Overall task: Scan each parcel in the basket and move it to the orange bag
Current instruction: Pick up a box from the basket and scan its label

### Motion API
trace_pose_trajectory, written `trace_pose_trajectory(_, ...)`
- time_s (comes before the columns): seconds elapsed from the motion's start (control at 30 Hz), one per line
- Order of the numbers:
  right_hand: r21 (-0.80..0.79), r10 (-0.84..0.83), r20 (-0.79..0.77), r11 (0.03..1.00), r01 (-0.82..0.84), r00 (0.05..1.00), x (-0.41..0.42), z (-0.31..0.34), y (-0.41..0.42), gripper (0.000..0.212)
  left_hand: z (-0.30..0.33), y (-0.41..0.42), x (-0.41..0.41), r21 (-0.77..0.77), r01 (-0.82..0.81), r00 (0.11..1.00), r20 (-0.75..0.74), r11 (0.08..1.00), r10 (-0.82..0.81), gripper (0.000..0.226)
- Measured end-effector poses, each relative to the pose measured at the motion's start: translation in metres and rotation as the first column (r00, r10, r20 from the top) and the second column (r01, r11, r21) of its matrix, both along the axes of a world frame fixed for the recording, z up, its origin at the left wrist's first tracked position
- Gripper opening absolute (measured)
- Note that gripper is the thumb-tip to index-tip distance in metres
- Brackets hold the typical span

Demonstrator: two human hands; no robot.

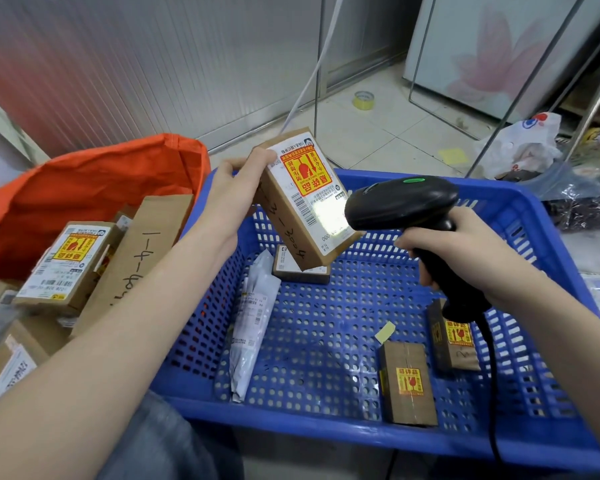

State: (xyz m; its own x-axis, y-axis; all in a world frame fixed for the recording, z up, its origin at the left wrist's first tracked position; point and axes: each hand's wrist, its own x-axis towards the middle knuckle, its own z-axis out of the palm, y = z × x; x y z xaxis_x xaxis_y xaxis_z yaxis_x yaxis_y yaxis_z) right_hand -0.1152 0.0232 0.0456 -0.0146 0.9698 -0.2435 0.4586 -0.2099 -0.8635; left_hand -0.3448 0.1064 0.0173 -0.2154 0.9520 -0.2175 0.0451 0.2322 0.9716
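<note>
Cardboard parcel (300, 199) in left grip (238, 188); right grip (465, 251) clasps black scanner (402, 202).

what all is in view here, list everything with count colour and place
held box: 1, brown, white label, above basket
scanner: 1, black, lighting the held box's label
basket: 1, blue, centre
boxes in basket: 3, brown, one far side, two near right
mailer: 1, grey-white, basket's left side
orange bag: 1, left, holding several brown boxes
tape roll: 1, yellowish, floor behind
plastic bag: 1, white, floor right
left hand: grips held box
right hand: grips scanner
</note>
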Motion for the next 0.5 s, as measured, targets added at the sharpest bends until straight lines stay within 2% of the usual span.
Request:
trace_pose_trajectory(0.3, 0.004, -0.016, 0.017, 1.000, 0.016, 1.000, 0.004, 0.003, -0.001, 0.019, -0.002, 0.004, -0.007, 0.011, -0.029, 0.999, -0.038, 1.000, 0.030, 0.035)
trace_pose_trajectory(0.5, 0.006, -0.027, 0.023, 1.000, 0.026, 0.999, 0.007, 0.004, -0.001, 0.018, -0.004, 0.006, -0.011, 0.000, -0.059, 0.996, -0.067, 0.998, 0.059, 0.045)
